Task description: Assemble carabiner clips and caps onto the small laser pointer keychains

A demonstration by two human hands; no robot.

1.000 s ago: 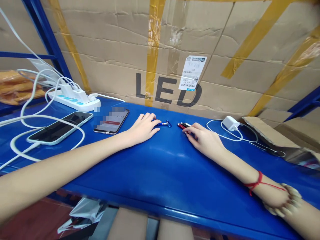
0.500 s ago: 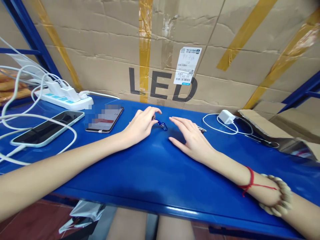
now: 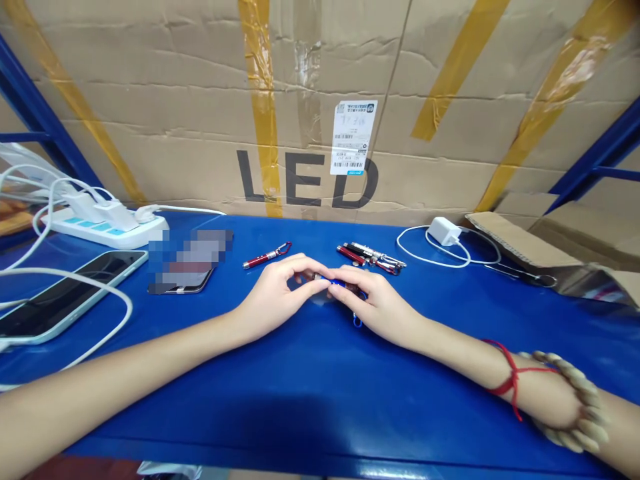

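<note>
Fingers point(image 3: 314, 288) of both hands pinched on the small blue pen-like item point(image 3: 338, 283), tips meeting mid-table. Left hand point(image 3: 267, 293): thumb and index closed on one end. Right hand point(image 3: 383, 300): thumb and index closed on the other, blue clip point(image 3: 357, 322) hanging below its fingers. Item mostly hidden by fingers; whether it clears the blue table point(image 3: 280, 393), cannot tell.

Change: half a second ago the hands were apart, left alone had the blue item, right was spread and holding nothing visible. Now right has joined in, hands touching or nearly so. A second ago right was over the pens; pen cluster point(image 3: 364, 255) (red, black, silver) now uncovered, lying just beyond right hand. Red pen with clip point(image 3: 259, 261) now in plain view beyond left hand; mostly or fully hidden by that hand in both earlier frames. View has also shifted, so the items at left sit nearer the frame edge.

Rest: dark phone point(image 3: 193, 277) and pale-cased phone point(image 3: 75, 293) at left, white power strip point(image 3: 107, 232) behind them, white charger point(image 3: 444, 231) with coiled cable at right, big LED carton point(image 3: 195, 153) behind the table.
</note>
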